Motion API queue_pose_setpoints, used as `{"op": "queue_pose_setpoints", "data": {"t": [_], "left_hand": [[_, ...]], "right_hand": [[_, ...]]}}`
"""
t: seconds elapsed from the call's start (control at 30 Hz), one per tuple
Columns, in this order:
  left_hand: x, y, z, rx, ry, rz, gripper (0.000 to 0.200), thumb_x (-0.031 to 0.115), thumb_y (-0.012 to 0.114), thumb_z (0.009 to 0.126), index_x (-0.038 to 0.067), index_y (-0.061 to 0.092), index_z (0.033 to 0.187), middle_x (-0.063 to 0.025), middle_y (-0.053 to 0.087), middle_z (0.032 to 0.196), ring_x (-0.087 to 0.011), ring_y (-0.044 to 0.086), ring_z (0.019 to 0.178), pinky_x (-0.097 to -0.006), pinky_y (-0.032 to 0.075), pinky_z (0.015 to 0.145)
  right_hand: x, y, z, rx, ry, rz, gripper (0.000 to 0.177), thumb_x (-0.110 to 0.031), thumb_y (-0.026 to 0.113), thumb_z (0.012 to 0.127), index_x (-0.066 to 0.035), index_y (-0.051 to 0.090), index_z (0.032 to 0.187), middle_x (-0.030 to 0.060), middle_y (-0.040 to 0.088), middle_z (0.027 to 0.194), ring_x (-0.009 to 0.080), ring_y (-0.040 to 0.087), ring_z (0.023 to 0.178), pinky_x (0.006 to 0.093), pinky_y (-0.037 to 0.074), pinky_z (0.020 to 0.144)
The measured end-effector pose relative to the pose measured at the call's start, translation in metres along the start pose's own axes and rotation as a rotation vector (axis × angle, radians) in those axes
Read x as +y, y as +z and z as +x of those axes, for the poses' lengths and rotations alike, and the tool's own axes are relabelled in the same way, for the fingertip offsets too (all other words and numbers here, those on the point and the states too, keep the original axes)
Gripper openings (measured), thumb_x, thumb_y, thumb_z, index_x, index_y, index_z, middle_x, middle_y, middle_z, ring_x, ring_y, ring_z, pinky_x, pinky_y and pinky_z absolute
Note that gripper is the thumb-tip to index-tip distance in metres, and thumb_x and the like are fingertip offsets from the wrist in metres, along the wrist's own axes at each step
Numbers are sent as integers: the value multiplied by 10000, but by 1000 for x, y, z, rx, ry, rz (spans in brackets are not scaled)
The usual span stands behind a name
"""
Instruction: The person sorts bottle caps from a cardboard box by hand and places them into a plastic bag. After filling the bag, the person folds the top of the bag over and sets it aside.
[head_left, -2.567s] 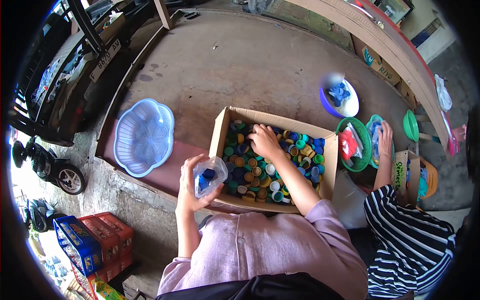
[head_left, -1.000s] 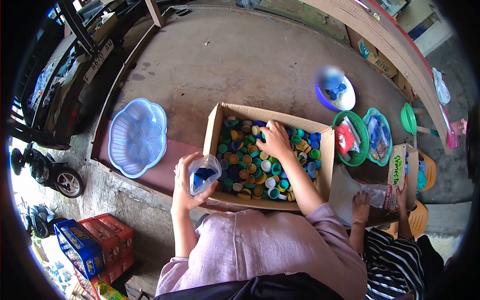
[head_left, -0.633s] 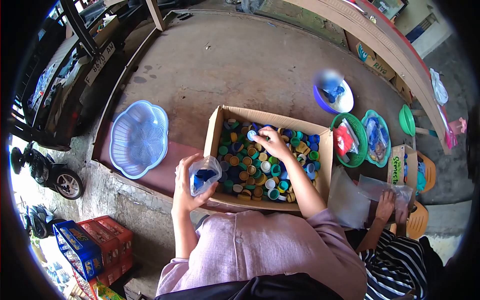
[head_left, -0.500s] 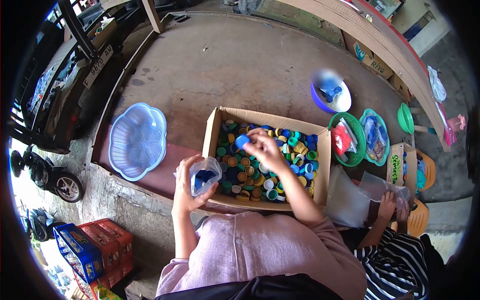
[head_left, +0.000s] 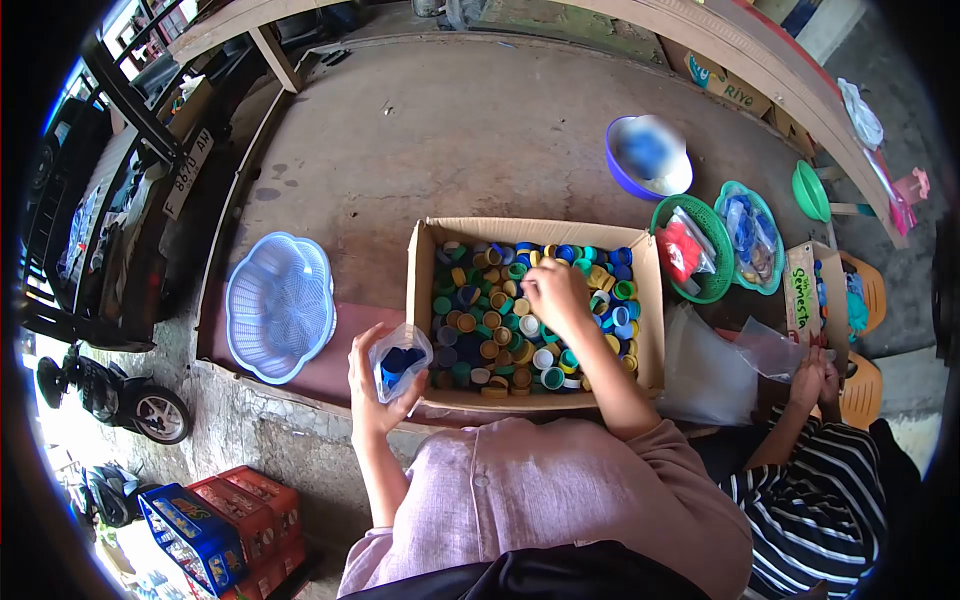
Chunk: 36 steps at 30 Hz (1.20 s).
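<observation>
My left hand [head_left: 376, 393] is wrapped round a clear plastic bag [head_left: 423, 352], its mouth held open and turned up. Dark blue bottle caps [head_left: 400, 362] lie inside the bag. To its right stands a cardboard box [head_left: 537, 233] full of loose bottle caps [head_left: 497, 322] in blue, green, yellow, white and brown. My right hand [head_left: 556, 294] reaches down into the box, fingers curled together among the caps. Its fingertips are partly hidden, so anything between them cannot be made out.
A pale blue plastic basket [head_left: 281, 308] sits left of the box. To the right are a purple bowl [head_left: 625, 178], a green basket [head_left: 722, 290] and a turquoise basket [head_left: 775, 285] with bagged items. Beside me, another person's hands [head_left: 808, 380] hold clear plastic near plastic sheets [head_left: 708, 375].
My right hand, which held up a blue cap, has moved right and down into the caps; that cap no longer shows in it. My left hand keeps the bag.
</observation>
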<state>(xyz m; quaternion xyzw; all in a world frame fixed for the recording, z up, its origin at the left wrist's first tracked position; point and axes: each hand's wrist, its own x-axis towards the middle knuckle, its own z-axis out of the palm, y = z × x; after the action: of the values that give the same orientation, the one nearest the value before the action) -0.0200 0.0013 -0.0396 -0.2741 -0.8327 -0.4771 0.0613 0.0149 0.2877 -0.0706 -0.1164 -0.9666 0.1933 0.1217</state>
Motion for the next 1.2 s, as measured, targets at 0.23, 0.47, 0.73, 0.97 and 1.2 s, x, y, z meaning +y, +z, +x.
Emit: {"op": "queue_pose_setpoints", "data": {"t": [0.23, 0.47, 0.73, 0.97, 1.2], "left_hand": [[3, 5, 3, -32, 43, 42, 723, 312, 732, 619, 36, 421, 1210, -161, 543, 1031, -300, 572, 927, -387, 456, 801], [4, 3, 0, -9, 15, 18, 719, 298, 734, 617, 30, 424, 1207, -162, 544, 1027, -292, 570, 930, -383, 452, 809], [9, 5, 0, -12, 5, 36, 702, 253, 730, 618, 22, 425, 1206, -160, 549, 1031, -285, 569, 932, -378, 449, 815], [10, 6, 0, -101, 14, 91, 673, 156, 698, 582, 47, 443, 1196, -147, 533, 1091, -333, 512, 1010, -430, 392, 879], [3, 4, -4, -30, -46, 42, 663, 189, 722, 618, 22, 433, 1191, -157, 556, 1057, -300, 577, 942, -385, 461, 819]], "right_hand": [[40, 25, -16, -112, 2, -16, 235, -283, 682, 744, -53, 688, 797, 118, 635, 738, 285, 609, 692, 380, 458, 598], [44, 15, -11, -295, 304, 1151, 195, -197, 524, 915, -14, 586, 890, -64, 432, 646, 55, 385, 581, 220, 343, 536], [-9, -10, -7, -102, -10, 1240, 163, -190, 520, 914, -42, 586, 919, -42, 462, 792, 44, 431, 685, 189, 350, 604], [-130, 8, -36, -57, -534, 320, 130, -174, 665, 738, -57, 684, 790, 137, 413, 1309, 359, 307, 1258, 520, 225, 1036], [-48, 32, 23, -38, -218, 488, 149, -147, 557, 817, -32, 647, 843, 100, 628, 903, 274, 619, 802, 373, 491, 709]]}}
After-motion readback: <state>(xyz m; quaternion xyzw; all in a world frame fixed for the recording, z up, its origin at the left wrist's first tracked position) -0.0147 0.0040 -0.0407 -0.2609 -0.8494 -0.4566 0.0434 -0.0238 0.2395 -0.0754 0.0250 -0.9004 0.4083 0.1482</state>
